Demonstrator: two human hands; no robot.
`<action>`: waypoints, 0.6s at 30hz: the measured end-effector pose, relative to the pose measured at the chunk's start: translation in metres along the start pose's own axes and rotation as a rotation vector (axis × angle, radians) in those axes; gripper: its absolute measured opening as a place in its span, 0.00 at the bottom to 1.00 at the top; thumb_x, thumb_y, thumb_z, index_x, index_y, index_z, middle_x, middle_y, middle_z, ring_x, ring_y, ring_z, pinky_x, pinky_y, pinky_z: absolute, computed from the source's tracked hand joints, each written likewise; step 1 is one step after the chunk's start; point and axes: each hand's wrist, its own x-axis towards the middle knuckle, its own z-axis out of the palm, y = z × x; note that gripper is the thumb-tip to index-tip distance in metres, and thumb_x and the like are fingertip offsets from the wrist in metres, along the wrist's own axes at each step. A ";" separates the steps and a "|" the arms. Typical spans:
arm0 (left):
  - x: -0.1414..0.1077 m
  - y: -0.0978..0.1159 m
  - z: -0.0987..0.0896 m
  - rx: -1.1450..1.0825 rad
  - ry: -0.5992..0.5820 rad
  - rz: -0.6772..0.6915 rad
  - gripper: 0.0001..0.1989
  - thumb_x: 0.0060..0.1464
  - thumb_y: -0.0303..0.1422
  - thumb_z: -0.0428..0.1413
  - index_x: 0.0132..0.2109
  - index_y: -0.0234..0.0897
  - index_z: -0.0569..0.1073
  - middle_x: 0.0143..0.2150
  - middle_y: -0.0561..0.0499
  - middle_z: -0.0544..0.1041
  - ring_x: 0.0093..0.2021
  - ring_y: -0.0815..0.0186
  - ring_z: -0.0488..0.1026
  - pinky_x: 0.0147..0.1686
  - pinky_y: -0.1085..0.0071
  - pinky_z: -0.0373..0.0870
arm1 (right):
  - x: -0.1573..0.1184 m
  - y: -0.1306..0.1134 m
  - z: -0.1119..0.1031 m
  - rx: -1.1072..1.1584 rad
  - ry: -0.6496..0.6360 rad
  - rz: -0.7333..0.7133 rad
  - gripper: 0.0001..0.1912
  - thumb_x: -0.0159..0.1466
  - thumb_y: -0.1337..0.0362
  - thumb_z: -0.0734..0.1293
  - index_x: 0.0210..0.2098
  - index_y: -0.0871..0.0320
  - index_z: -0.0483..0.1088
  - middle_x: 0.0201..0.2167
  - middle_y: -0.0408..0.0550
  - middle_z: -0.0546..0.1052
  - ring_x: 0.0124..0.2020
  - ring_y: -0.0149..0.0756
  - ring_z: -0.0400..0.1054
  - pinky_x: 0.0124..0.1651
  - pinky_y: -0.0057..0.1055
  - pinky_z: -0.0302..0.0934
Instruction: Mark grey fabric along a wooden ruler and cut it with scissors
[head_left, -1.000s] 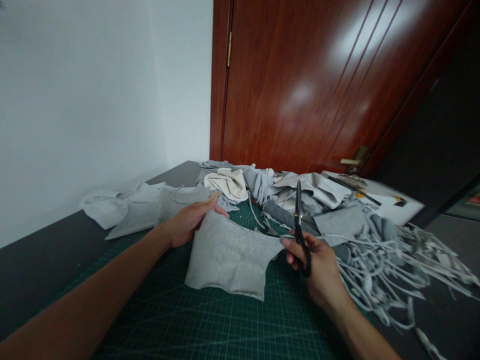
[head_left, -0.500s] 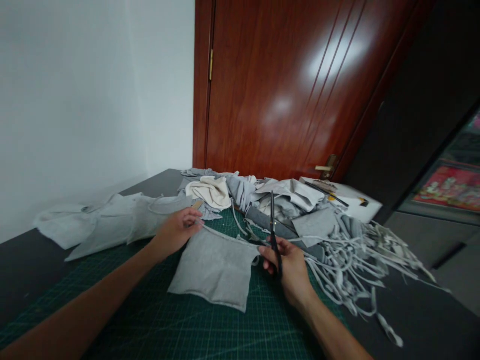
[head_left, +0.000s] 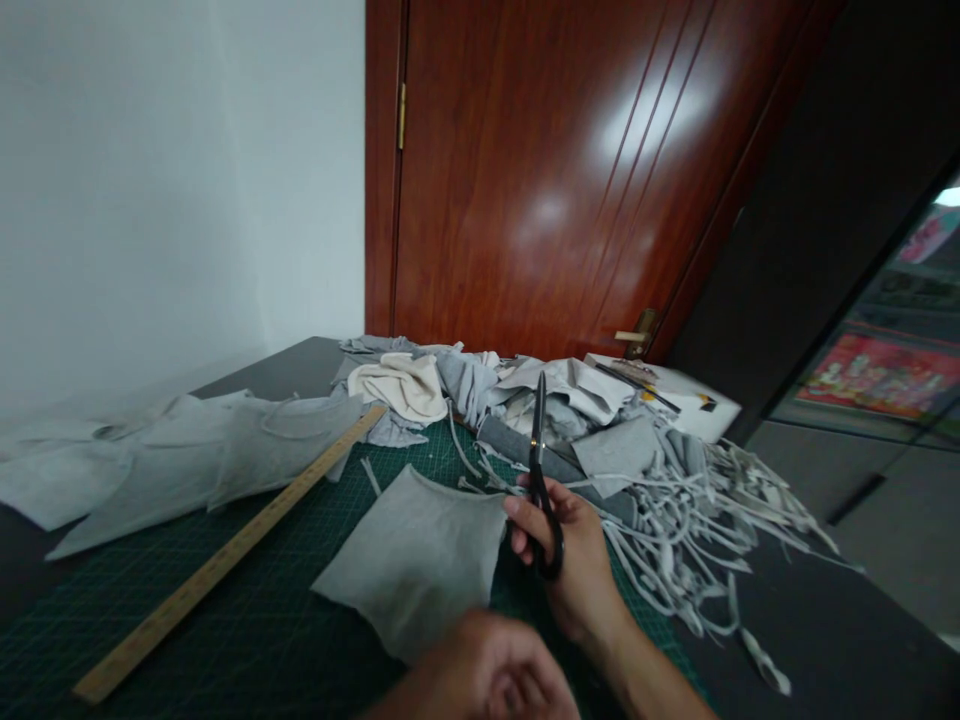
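Observation:
Black-handled scissors (head_left: pixel 537 460) rest in my right hand (head_left: pixel 562 540), blades pointing up and away. The thumb and fingers of that hand also pinch the upper right corner of a grey fabric piece (head_left: pixel 420 550). At the bottom centre, my left hand (head_left: pixel 499 670) is curled and blurred by motion, in front of the fabric's near edge; whether it grips the fabric cannot be made out. Beneath the fabric lies a green cutting mat (head_left: pixel 285 600).
A wooden ruler (head_left: pixel 225 560) lies diagonally on the mat. Grey fabric pieces (head_left: pixel 165 460) are at the left, crumpled cloth (head_left: pixel 397 385) at the back, and tangled grey strips (head_left: pixel 682 550) on the right. A white box (head_left: pixel 697 395) stands behind them.
My left hand has left the fabric's upper left corner and moved down to the near side. The ruler is now in full view. My right hand still holds the scissors and fabric corner.

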 end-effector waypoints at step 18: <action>0.005 0.049 -0.024 -0.621 0.698 0.424 0.15 0.47 0.42 0.74 0.40 0.40 0.84 0.51 0.42 0.86 0.60 0.45 0.78 0.60 0.52 0.74 | -0.003 -0.007 0.004 0.251 0.108 0.028 0.28 0.45 0.58 0.89 0.37 0.59 0.75 0.19 0.36 0.74 0.18 0.25 0.63 0.23 0.19 0.59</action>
